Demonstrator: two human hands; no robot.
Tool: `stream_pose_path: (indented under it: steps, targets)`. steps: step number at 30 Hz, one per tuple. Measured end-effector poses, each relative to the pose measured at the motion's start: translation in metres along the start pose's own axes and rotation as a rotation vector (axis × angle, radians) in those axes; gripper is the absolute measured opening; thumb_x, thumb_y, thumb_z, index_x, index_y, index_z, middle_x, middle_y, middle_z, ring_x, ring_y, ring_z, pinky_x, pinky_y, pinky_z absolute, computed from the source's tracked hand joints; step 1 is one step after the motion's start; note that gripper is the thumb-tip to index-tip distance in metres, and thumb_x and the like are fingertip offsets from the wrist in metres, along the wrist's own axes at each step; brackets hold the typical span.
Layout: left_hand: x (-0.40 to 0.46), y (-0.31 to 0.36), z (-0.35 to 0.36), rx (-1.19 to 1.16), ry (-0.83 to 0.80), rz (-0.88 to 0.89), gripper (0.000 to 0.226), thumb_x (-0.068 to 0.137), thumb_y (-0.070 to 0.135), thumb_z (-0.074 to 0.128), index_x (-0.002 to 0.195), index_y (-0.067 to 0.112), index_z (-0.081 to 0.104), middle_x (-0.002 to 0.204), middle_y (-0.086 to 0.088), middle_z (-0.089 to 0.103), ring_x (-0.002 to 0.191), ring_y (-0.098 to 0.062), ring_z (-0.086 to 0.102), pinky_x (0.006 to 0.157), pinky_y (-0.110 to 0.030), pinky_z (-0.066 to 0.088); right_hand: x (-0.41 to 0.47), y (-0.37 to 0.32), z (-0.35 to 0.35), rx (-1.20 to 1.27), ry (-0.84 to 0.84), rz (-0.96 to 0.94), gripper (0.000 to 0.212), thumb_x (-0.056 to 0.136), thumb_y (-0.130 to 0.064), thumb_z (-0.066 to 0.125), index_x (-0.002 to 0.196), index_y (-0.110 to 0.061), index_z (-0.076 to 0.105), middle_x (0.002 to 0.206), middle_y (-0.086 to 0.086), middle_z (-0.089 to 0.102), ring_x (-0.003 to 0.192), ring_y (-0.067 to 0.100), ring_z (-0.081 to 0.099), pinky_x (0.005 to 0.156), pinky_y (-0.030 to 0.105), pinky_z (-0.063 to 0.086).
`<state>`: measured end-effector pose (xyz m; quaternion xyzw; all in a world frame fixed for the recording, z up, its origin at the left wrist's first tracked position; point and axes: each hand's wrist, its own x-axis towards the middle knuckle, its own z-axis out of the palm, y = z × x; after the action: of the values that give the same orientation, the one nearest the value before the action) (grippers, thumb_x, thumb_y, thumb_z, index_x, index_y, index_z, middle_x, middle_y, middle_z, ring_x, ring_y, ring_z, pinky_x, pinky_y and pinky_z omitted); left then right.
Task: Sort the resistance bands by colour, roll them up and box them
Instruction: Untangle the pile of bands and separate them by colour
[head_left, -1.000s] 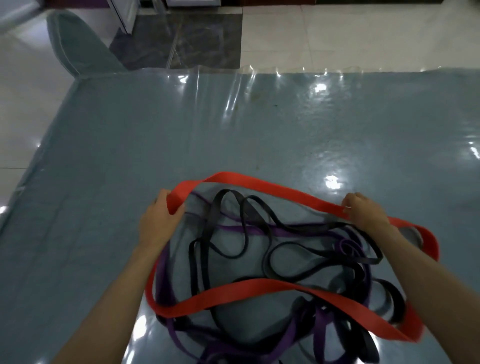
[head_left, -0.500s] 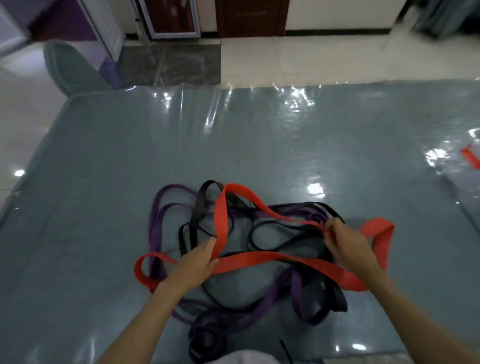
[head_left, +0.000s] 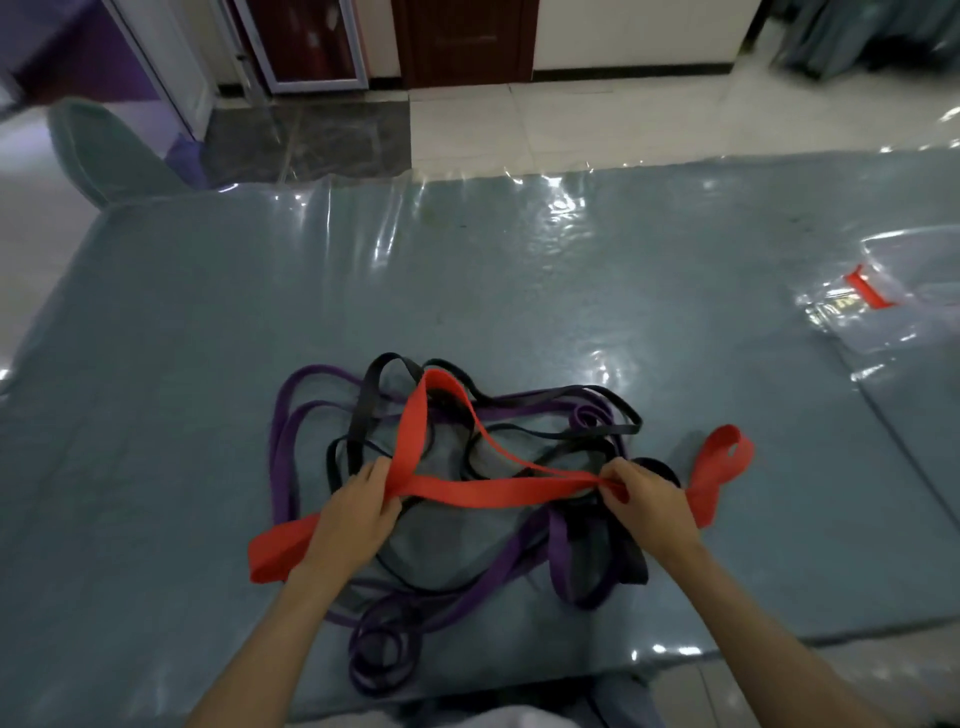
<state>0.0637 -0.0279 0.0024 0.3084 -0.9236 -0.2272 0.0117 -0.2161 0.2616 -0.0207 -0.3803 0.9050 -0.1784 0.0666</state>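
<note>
A wide red resistance band lies stretched across a tangle of purple bands and black bands on the grey-blue table. My left hand grips the red band near its left fold, whose end sticks out below the wrist. My right hand pinches the doubled red band at the right; a red loop hangs out beyond it. A further red loop rises over the pile's middle.
A clear plastic bag with a red strip lies at the table's right side. A grey chair back stands past the far left corner. Tiled floor and doors lie beyond the far edge.
The red band has been pulled tighter between my hands, both of which shifted slightly; its right loop now hangs farther out to the right. The camera has tilted up.
</note>
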Motion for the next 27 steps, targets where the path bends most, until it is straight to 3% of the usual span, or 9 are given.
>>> stream_pose_path:
  steps: [6,9,11,14,17,19,22,24,27]
  targets:
    - [0.025,0.075,-0.048,-0.236,0.175,-0.040,0.026,0.101,0.040,0.062,0.118,0.030,0.046,0.093,0.010,0.062,0.078,-0.012,0.059,0.066,-0.036,0.045,0.027,0.029,-0.053,0.248,0.214,0.116,0.013,0.092,-0.031,0.077,0.097,-0.033,0.065,0.084,-0.015,0.072,0.080,0.011,0.073,0.065,0.033,0.057]
    - [0.042,0.136,-0.052,-0.468,0.191,-0.040,0.023,0.098,0.036,0.068,0.113,0.027,0.053,0.084,0.006,0.068,0.077,-0.003,0.065,0.069,-0.014,0.047,0.048,0.053,-0.089,0.391,0.297,0.144,0.015,0.092,-0.032,0.078,0.093,-0.035,0.063,0.086,-0.017,0.071,0.080,0.006,0.071,0.070,0.029,0.055]
    - [0.054,0.182,-0.046,-0.583,0.209,-0.053,0.019,0.098,0.027,0.071,0.107,0.023,0.055,0.079,0.001,0.072,0.073,-0.007,0.069,0.073,-0.017,0.052,0.060,0.073,-0.113,0.480,0.341,0.168,0.016,0.091,-0.028,0.079,0.092,-0.032,0.064,0.084,-0.018,0.071,0.076,0.005,0.070,0.067,0.020,0.052]
    - [0.070,0.255,-0.028,-0.786,0.155,-0.112,0.020,0.098,0.022,0.073,0.109,0.020,0.056,0.080,-0.002,0.076,0.076,-0.022,0.078,0.074,-0.038,0.062,0.071,0.107,-0.151,0.636,0.310,0.198,0.013,0.090,-0.021,0.079,0.095,-0.030,0.070,0.083,-0.013,0.073,0.069,0.004,0.068,0.063,0.014,0.051]
    - [0.086,0.323,-0.002,-0.890,0.108,-0.105,0.025,0.099,0.019,0.073,0.117,0.015,0.056,0.088,-0.006,0.077,0.078,-0.027,0.079,0.069,-0.033,0.061,0.076,0.144,-0.184,0.757,0.267,0.182,0.017,0.094,-0.012,0.073,0.094,-0.029,0.075,0.079,-0.001,0.074,0.066,0.002,0.064,0.065,0.011,0.049]
    - [0.097,0.365,0.020,-0.925,0.067,-0.102,0.026,0.099,0.017,0.073,0.119,0.014,0.056,0.092,-0.007,0.077,0.080,-0.030,0.079,0.073,-0.035,0.063,0.078,0.166,-0.200,0.822,0.229,0.168,0.023,0.096,-0.005,0.069,0.088,-0.024,0.076,0.074,-0.009,0.074,0.064,-0.005,0.062,0.062,0.009,0.047]
    - [0.113,0.418,0.056,-0.964,0.030,-0.134,0.023,0.098,0.019,0.074,0.113,0.015,0.057,0.088,-0.006,0.077,0.085,-0.032,0.079,0.083,-0.044,0.063,0.078,0.193,-0.220,0.914,0.087,0.191,0.009,0.098,-0.010,0.069,0.096,-0.014,0.078,0.073,0.002,0.069,0.065,0.012,0.058,0.060,0.026,0.045]
    - [0.125,0.444,0.078,-0.942,0.039,-0.131,0.028,0.094,0.026,0.078,0.115,0.019,0.060,0.093,0.003,0.076,0.088,-0.019,0.076,0.084,-0.036,0.060,0.079,0.208,-0.229,0.967,0.053,0.197,0.005,0.098,-0.015,0.072,0.098,-0.016,0.077,0.077,0.013,0.063,0.070,0.021,0.052,0.062,0.036,0.040]
    - [0.144,0.476,0.110,-0.943,0.013,-0.118,0.050,0.083,0.041,0.080,0.125,0.021,0.061,0.113,0.005,0.075,0.097,-0.005,0.073,0.082,-0.024,0.058,0.083,0.228,-0.236,1.019,0.087,0.192,0.006,0.095,-0.018,0.076,0.101,-0.017,0.077,0.074,0.009,0.069,0.068,0.019,0.059,0.061,0.033,0.045]
